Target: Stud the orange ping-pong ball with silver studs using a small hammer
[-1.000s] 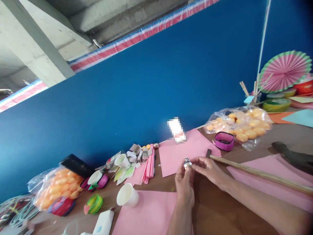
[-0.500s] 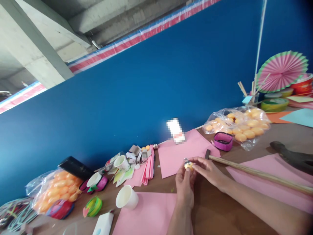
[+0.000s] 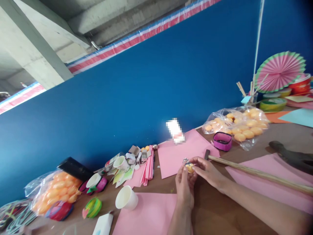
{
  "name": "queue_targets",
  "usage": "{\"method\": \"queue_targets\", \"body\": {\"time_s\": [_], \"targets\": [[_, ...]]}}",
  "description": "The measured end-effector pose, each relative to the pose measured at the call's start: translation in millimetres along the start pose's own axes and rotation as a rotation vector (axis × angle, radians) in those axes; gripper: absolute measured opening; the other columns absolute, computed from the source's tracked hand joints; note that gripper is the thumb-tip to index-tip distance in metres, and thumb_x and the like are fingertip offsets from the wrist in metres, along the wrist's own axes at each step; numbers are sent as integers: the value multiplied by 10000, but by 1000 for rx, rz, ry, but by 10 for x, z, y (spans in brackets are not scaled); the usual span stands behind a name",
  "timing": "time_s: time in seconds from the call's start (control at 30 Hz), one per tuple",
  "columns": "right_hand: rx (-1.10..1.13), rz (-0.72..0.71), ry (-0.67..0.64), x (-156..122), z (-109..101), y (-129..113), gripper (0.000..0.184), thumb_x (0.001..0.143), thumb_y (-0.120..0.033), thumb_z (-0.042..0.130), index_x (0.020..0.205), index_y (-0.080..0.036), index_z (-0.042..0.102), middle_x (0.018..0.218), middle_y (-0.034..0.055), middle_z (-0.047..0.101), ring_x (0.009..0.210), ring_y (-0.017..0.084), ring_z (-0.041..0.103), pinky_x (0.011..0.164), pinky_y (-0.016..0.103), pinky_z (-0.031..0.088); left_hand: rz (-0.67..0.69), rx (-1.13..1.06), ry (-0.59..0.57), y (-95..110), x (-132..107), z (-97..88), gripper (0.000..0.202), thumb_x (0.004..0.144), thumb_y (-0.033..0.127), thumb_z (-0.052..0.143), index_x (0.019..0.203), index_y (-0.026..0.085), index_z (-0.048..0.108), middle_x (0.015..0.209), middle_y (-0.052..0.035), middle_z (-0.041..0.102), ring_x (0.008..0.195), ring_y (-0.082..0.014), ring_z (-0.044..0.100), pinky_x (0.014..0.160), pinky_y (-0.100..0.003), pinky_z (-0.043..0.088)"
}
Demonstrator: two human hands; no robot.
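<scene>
Both my hands meet over the brown table (image 3: pixel 215 212) near its middle. My left hand (image 3: pixel 184 186) pinches a small yellow-orange ball (image 3: pixel 189 167) with a shiny silver piece at its top. The fingertips of my right hand (image 3: pixel 207 169) press on the same ball from the right. A pink paper sheet (image 3: pixel 178 153) lies just behind the hands. Another pink sheet (image 3: pixel 144 215) lies in front of my left hand.
A long wooden stick (image 3: pixel 256 174) runs right from my right hand. Bags of orange balls (image 3: pixel 239 125) (image 3: pixel 55 191), a purple tape roll (image 3: pixel 222 141), a white paper cup (image 3: pixel 126 197), paper scraps (image 3: pixel 134 156), a pink paper fan (image 3: pixel 280 71) and a blue wall (image 3: pixel 146 91) surround the spot.
The shiny silver piece that showed between my fingers is now mostly replaced by the yellow-orange ball; the hands have turned it slightly and stayed in place.
</scene>
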State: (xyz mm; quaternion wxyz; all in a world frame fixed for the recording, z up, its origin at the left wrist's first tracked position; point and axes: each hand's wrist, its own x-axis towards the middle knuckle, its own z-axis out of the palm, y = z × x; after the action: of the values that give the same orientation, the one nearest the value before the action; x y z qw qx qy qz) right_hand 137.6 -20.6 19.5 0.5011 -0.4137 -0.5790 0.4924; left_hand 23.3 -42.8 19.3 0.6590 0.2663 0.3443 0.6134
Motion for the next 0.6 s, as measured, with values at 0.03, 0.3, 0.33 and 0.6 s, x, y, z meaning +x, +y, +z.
{"method": "queue_targets", "body": {"time_s": [0.03, 0.3, 0.33, 0.6], "targets": [[4, 4, -3, -4, 1, -4, 255, 762, -357, 548, 951, -186, 554, 949, 50, 631, 895, 200, 588, 795, 332, 478, -6, -13, 0, -7, 10, -15, 323, 724, 319, 606, 996, 147, 624, 929, -90, 658, 802, -154, 627, 732, -257, 485], [-8, -15, -11, -25, 8, -35, 274, 772, -376, 546, 968, -187, 565, 998, 61, 631, 920, 206, 580, 818, 341, 463, 4, -20, -52, -20, 21, -53, 298, 737, 295, 597, 1003, 160, 603, 996, -95, 647, 882, -174, 618, 795, -284, 461], [-4, -14, -16, -22, 7, -33, 274, 774, -375, 544, 973, -187, 564, 1006, 61, 629, 927, 207, 578, 822, 341, 462, 2, -21, -56, -18, 16, -49, 294, 738, 292, 596, 1000, 160, 601, 988, -94, 649, 881, -173, 619, 794, -282, 459], [-20, -44, -35, -13, 10, 3, 281, 784, -362, 542, 1007, -192, 545, 1025, 61, 622, 949, 213, 576, 844, 341, 466, -1, -48, -57, -17, 9, -49, 301, 727, 282, 612, 1005, 171, 584, 983, -90, 647, 899, -184, 614, 835, -318, 438]]}}
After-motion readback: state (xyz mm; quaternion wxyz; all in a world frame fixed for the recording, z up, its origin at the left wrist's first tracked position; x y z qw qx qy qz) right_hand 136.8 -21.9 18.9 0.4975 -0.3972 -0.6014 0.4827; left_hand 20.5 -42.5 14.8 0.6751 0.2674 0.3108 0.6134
